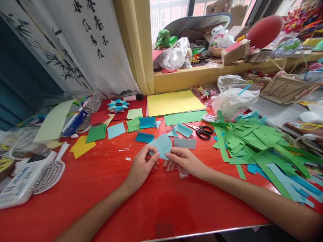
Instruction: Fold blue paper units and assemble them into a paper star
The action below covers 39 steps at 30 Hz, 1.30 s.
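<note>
Between my two hands is a light blue sheet of paper [161, 145] with fold lines, held just above the red table. My left hand [143, 163] pinches its lower left edge between thumb and fingers. At the lower right edge, my right hand [183, 160] grips the same paper. Just beyond lie a folded dark blue paper [144, 137], a folded light blue paper [184, 130] and a grey-blue strip [185, 143]. Scissors with black handles [203, 131] rest to the right of these. A blue and white folded-paper ring [118, 106] sits farther back.
Green and blue paper strips [252, 141] are heaped on the right. A yellow sheet stack [175, 103] lies at the back, near a white plastic bag [236, 99]. Coloured paper squares [96, 133] and a white hairbrush [49, 176] are on the left. The table's front edge [209, 232] is close.
</note>
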Motion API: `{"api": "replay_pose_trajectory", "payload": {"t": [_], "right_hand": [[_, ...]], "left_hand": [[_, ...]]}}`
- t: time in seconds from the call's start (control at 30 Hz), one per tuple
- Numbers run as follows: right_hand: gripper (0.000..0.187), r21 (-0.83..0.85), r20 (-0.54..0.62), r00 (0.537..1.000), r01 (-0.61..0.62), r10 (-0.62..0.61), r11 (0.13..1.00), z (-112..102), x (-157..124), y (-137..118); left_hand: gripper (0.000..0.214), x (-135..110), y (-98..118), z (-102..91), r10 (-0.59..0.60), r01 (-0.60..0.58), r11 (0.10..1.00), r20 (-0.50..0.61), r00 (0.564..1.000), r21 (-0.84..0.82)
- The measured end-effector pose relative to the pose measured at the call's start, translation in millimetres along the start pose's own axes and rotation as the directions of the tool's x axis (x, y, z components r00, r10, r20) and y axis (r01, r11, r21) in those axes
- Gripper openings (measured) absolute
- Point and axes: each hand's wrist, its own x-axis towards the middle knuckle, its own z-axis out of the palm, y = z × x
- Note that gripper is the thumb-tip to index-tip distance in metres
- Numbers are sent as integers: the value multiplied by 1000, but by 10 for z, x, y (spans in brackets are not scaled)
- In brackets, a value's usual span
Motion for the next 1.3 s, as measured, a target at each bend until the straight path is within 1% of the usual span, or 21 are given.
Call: {"api": "replay_pose_trajectory", "payload": {"t": [0.1,0.2,0.4,0.57,0.67,0.9,1.3], "right_hand": [[29,-30,37,999,1,0,1000,1,-8,14],[32,-49,41,999,-3,5,999,0,-11,16],[27,-13,63,998,2,-1,1000,-15,8,39],[28,-39,83,997,5,-2,999,-24,13,62],[29,-46,80,997,6,-2,999,-19,13,66],[28,-66,74,997,-33,38,997,-7,-4,26],[30,-16,59,997,-39,40,999,10,-7,-8]], "left_hand": [[18,3,-1,3,-2,2,1000,15,1000,-5],[17,1,5,0,3,-4,1000,23,1000,17],[17,3,-11,-3,9,-10,999,29,1000,36],[17,12,-21,-3,-4,2,999,54,999,42],[17,8,-8,-1,6,-9,998,54,998,58],[15,-15,21,5,37,-41,991,30,999,129],[11,-40,29,13,26,-27,989,6,1000,149]]}}
